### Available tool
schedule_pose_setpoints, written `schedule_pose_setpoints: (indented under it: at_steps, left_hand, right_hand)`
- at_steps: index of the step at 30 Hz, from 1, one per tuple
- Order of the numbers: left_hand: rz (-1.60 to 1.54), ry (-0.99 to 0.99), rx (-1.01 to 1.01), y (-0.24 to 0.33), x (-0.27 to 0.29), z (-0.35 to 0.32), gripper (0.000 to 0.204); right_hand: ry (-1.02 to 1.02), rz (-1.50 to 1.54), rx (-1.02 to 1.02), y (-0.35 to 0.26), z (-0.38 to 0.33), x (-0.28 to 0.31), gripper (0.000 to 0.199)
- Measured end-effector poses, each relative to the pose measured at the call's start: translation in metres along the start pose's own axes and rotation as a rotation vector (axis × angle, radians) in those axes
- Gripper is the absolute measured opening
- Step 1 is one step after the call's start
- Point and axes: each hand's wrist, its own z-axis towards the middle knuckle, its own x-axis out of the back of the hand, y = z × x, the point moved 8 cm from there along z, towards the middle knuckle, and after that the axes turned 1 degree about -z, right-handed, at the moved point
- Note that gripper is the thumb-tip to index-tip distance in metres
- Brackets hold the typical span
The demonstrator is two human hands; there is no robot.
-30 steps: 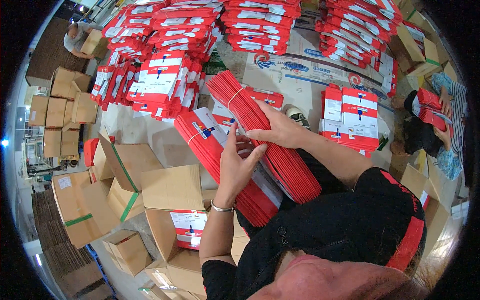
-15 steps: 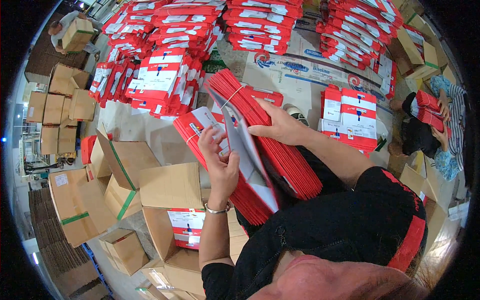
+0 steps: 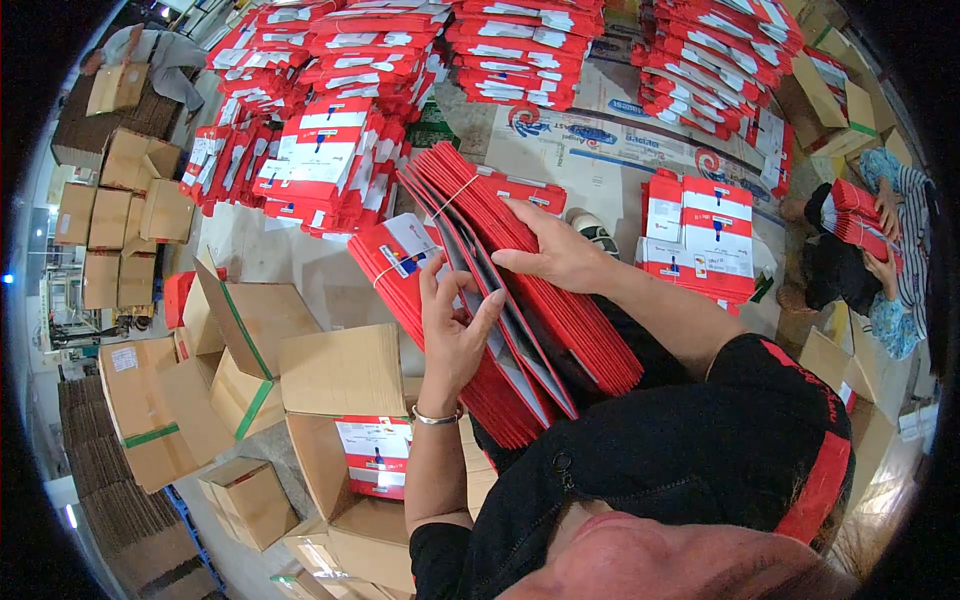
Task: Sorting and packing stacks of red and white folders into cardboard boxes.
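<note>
Because the long red bundle [image 3: 520, 290] is too wide to grip in one hand, it lies slanted across the person's lap, one end pointing away toward the floor stacks and the other running down toward the black shirt [image 3: 690, 450]. The right hand [image 3: 560, 255] lies flat on the upper half of the bundle, fingers spread narrow over the red edges, pressing that half back so a gap opens in the pack. The left hand [image 3: 455, 335] reaches into that gap from below with fingers straight and together, its thumb against a grey-backed sheet [image 3: 500, 310] that stands apart from the rest; it looks to be parting or pinching that sheet, though a full grip cannot be made out. A pale band [image 3: 452, 197] circles the far end, probably to keep the flat pieces squared. An open carton [image 3: 375, 470] sits just beside the left elbow, already holding a red-and-white pack, with more cartons [image 3: 160, 400] near it. Banded red stacks [image 3: 330, 150] cover the floor ahead. At the far right another person [image 3: 885, 250] sits holding a red bundle of their own.
</note>
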Motion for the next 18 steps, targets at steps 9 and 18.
schedule_pose_setpoints:
  at_steps: [9,18]
  left_hand:
    - [-0.426,0.083,0.031,-0.015,0.006,-0.008,0.018]
    - [0.082,0.17,-0.064,-0.007,0.015,-0.009,0.032]
  right_hand:
    - [0.021,-0.086,-0.066,0.0,0.002,0.002,0.096]
    - [-0.039,0.029,-0.028,-0.005,0.003,-0.017,0.081]
